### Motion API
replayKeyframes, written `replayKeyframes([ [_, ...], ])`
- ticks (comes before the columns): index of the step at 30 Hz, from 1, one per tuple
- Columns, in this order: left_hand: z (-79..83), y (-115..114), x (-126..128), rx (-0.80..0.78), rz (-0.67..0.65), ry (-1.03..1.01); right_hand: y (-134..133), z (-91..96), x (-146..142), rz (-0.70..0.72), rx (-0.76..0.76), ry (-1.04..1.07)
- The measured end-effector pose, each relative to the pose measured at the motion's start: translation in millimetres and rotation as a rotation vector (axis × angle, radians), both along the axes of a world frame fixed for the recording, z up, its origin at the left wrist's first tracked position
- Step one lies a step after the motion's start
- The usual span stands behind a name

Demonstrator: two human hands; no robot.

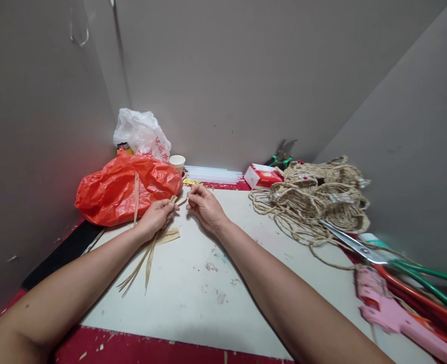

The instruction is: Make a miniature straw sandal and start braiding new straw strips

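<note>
My left hand [155, 219] is closed around several flat, dry, straw-coloured leaf strips [150, 258]. Their split tails hang below the fist over the white board, and short ends stick out past the fingertips. A further strip [136, 194] rises upright behind the wrist, in front of the orange-red plastic bag. Just to the right, my right hand [207, 208] has thumb and forefinger pinched together, close to the strip ends but apart from the left hand. Whatever lies in that pinch is too small to make out.
The orange-red bag [109, 189], a white plastic bag [140, 131] and a paper cup [177, 163] stand back left. Clear sticks [213, 175] and a red box [264, 176] line the back. Rope bundles [317, 197], large scissors [363, 250] and a pink glue gun [386, 313] lie right.
</note>
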State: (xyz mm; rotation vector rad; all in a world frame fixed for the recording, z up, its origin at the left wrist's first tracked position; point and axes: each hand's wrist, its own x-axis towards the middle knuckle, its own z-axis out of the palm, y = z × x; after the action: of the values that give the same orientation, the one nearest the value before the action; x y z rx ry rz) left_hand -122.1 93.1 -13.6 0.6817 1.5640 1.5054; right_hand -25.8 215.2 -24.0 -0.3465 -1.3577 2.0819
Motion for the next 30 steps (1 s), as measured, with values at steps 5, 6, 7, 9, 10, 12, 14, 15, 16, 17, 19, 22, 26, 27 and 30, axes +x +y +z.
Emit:
replayKeyframes([
  [5, -1.0, -1, -1, 0.014, -0.010, 0.010, -3, -0.3, -2, -0.007, 0.046, -0.014],
  [6, -1.1, 0, -1, 0.016, -0.012, 0.011, -3, -0.4, -3, -0.009, 0.050, -0.011],
  [7, -1.1, 0, -1, 0.019, -0.013, 0.011, -3, -0.5, -3, -0.008, 0.053, -0.009],
  [9, -1.3, 0, -2, 0.024, -0.016, 0.010, -3, -0.4, -3, 0.002, 0.057, -0.009],
  [10, -1.4, 1, -3, 0.026, -0.019, 0.009, -3, -0.2, -3, 0.006, 0.059, -0.012],
  [12, -2.0, 1, -3, 0.031, -0.022, 0.009, -3, 0.5, -2, 0.010, 0.063, -0.016],
  [14, -2.8, 1, -4, 0.033, -0.020, 0.013, -5, 1.4, -1, 0.012, 0.066, -0.012],
  [15, -3.2, 1, -4, 0.031, -0.018, 0.015, -5, 1.8, -1, 0.013, 0.067, -0.012],
  [16, -3.6, 1, -4, 0.029, -0.015, 0.016, -6, 2.3, -1, 0.013, 0.066, -0.013],
  [17, -3.9, 0, -4, 0.025, -0.013, 0.018, -6, 2.6, -1, 0.014, 0.067, -0.016],
  [19, -4.4, 1, -3, 0.021, -0.011, 0.020, -8, 3.3, 0, 0.015, 0.070, -0.026],
  [22, -4.8, 1, -3, 0.024, -0.011, 0.023, -9, 4.3, 0, 0.025, 0.073, -0.040],
  [26, -4.6, 0, -3, 0.026, -0.018, 0.019, -11, 4.9, 1, 0.030, 0.066, -0.049],
  [27, -4.4, 0, -3, 0.027, -0.018, 0.017, -11, 4.8, 1, 0.030, 0.064, -0.048],
  [30, -3.5, -1, -2, 0.031, -0.018, 0.014, -11, 4.1, 0, 0.033, 0.062, -0.036],
])
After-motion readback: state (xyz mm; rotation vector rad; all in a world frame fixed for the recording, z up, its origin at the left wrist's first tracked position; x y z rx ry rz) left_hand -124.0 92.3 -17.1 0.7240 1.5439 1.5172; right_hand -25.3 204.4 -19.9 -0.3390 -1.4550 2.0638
